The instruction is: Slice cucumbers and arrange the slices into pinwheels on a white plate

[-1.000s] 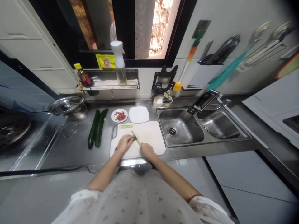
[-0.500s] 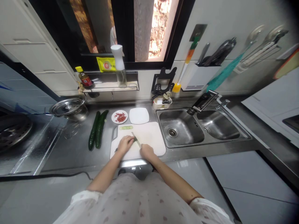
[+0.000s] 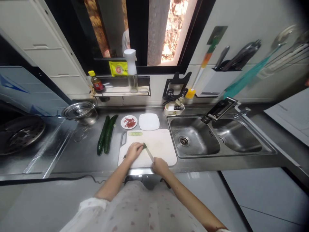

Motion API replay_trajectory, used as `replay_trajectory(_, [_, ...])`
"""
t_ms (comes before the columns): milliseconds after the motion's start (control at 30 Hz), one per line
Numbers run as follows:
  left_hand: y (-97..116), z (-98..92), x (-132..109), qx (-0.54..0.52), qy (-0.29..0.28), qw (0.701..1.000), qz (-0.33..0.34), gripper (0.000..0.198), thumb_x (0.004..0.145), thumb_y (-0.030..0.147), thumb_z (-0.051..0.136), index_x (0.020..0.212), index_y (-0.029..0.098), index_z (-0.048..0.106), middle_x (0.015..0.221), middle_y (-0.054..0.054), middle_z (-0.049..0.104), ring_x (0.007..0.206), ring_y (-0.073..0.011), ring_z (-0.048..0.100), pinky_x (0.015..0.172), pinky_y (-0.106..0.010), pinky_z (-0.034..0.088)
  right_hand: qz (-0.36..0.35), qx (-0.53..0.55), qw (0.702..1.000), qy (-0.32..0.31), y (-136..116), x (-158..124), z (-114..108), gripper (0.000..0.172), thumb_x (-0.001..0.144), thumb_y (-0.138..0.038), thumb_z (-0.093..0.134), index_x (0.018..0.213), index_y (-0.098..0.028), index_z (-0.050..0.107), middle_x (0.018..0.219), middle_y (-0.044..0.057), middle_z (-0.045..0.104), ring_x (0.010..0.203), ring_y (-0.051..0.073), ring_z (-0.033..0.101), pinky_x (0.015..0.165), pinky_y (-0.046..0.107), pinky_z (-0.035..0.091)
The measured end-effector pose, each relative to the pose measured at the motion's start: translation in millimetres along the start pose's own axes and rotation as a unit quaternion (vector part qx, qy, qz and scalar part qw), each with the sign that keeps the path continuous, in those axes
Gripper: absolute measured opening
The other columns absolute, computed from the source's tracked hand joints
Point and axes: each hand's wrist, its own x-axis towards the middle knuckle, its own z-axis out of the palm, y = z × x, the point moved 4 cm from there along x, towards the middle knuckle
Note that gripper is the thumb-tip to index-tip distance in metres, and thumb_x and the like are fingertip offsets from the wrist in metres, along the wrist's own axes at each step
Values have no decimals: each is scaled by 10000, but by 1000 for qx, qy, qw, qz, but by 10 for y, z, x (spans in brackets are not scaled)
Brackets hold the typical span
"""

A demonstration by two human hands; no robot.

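The person's right hand (image 3: 160, 166) is closed around a knife (image 3: 149, 153), its blade slanting away and to the left over the cutting board (image 3: 164, 145). The left hand (image 3: 134, 151) curls down over a dark green cucumber piece (image 3: 145, 146) on the board; whether blade and piece touch is too small to tell. Beyond it, pale cucumber slices (image 3: 135, 133) lie in a row near the board's far edge. Past that sit a round plate (image 3: 122, 122) of red bits (image 3: 129, 122) and a square plate (image 3: 149, 121); two whole cucumbers (image 3: 103, 135) lie left of the board.
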Motion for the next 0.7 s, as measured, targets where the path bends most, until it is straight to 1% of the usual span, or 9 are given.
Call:
replay_trajectory(200, [-8,4,0,2,0,1000,-3,199,899,257,534,1004,232,701,988,-41,691,960,-182,598,890,-328,464,-23,7,1000,17,-24,100,8,290,887,-153,409,1065,-135,637,1038,153,686,983,221,645,760,273,437])
replay_trajectory(333, [9,-7,-1,3,-7,1000,-5,210,902,261,527,1018,233,699,987,-46,688,962,-187,594,889,-332,464,-31,11,999,26,-87,164,-56,298,884,-153,410,1076,-130,636,1057,155,681,995,222,640,780,284,446])
replay_trajectory(533, [19,-15,-5,2,-13,1000,-6,223,900,254,525,1037,234,699,996,-53,687,975,-194,592,907,-347,464,-19,15,1000,16,-188,253,-155,313,892,-159,407,1103,-135,637,1078,158,676,1015,227,636,789,291,453])
replay_trajectory(700, [10,-11,-8,4,-10,1000,2,226,903,257,522,1042,229,699,1002,-50,689,976,-189,595,908,-338,464,-22,21,999,26,-223,310,-174,329,886,-145,399,1103,-130,646,1074,154,682,1005,223,640,787,282,454])
